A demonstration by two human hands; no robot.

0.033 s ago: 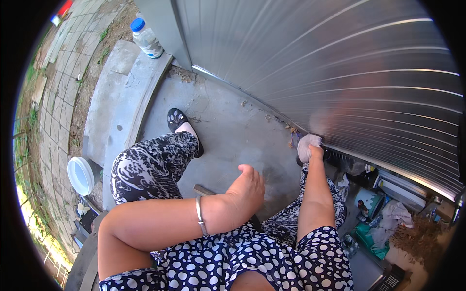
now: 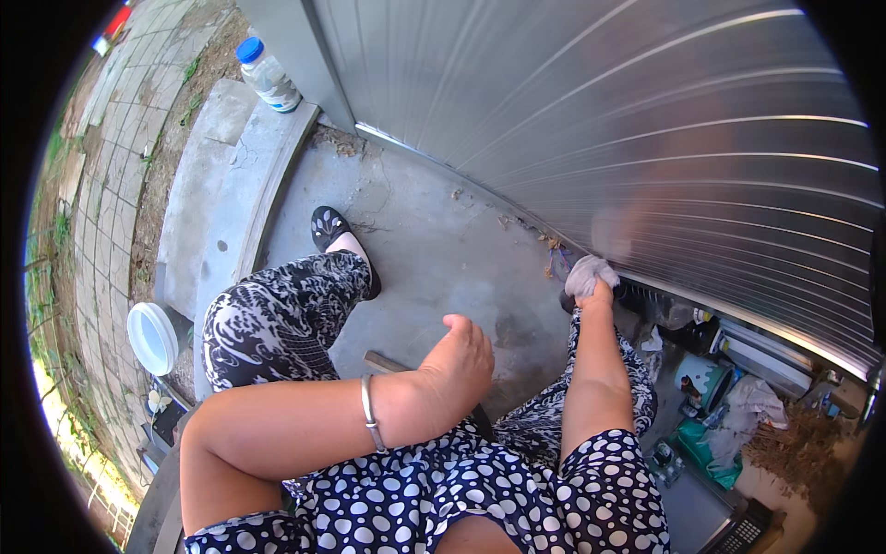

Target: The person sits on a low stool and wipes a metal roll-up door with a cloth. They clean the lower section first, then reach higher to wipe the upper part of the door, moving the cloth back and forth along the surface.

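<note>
- While the right arm (image 2: 600, 379) is stretched forward, a pale, bunched cloth (image 2: 585, 274) is gripped by the right hand (image 2: 604, 288); its fingers seem closed around the bundle, but how each is set cannot be told, since they are mostly covered.
- The cloth is held at the lower edge of the ridged metal panel (image 2: 554, 120), which is spread out ahead of that hand and to its right; firm contact cannot be confirmed from this angle.
- Judged from the pose, a wiping of the panel's foot seems to be in hand, with the reach near full stretch.
- For a further stroke, the bundle would need to be pinched firmly and pressed flat along the ridges, with the dry leaves (image 2: 554, 246) just left of the right hand avoided.
- The left hand (image 2: 461, 358) is held before the body, well apart from the cloth, fingers loosely bent; whether anything is enclosed in its palm cannot be told.
- Well to the left of the left hand, a white bucket (image 2: 153, 339) is seen.
- Nearer the body than the right hand, and to its right, a tub (image 2: 694, 379) and a thin plastic bag (image 2: 752, 406) are gathered.
</note>
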